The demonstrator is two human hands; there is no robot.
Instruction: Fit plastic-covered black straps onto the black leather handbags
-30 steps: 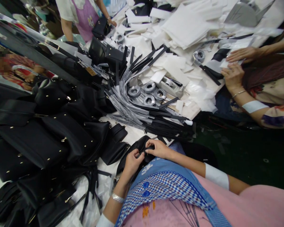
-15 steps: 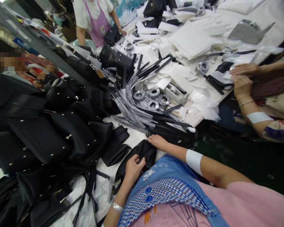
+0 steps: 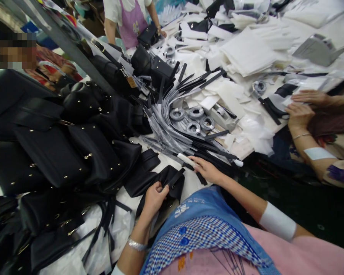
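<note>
In front of my apron lies a black handbag, partly hidden by my left hand. That hand is closed, its thumb and fingers pinching a short black strap over the bag's top. To the right, my right hand is closed on a slim white piece, which points toward the upper left. A black strip hangs just under the right fingers; whether it joins the white piece I cannot tell. Right beyond that hand lies a bundle of plastic-wrapped straps.
Black handbags are heaped on the left, below a slanting metal post. Coiled wrapped straps, white sheets and a grey tape dispenser cover the table. A co-worker's hands are at the right; another person stands across.
My right hand has left the bag's edge, moved right and now holds the white piece. My left hand has shifted slightly left, and the black strap now shows in its fingers.
</note>
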